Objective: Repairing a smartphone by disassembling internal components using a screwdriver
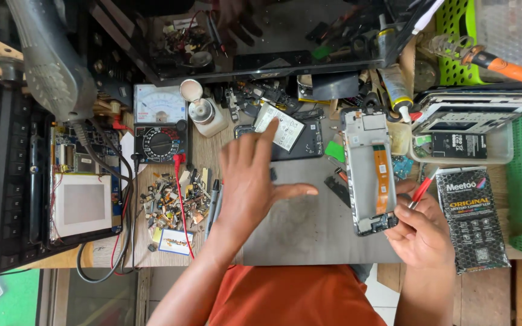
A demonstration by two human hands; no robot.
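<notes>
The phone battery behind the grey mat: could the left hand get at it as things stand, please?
Probably yes: the left hand already stretches its fingertips to the phone battery, with nothing lying between them.

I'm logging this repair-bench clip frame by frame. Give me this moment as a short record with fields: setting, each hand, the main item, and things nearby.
setting: cluttered phone-repair bench, grey work mat
left hand: open, fingers spread, index fingertip reaching to the phone battery
right hand: holds a red-handled tool, at the bottom end of the frame
main item: opened phone frame with orange flex cable, lying on the mat
nearby: analog multimeter; pile of small parts; black packaged part
</notes>
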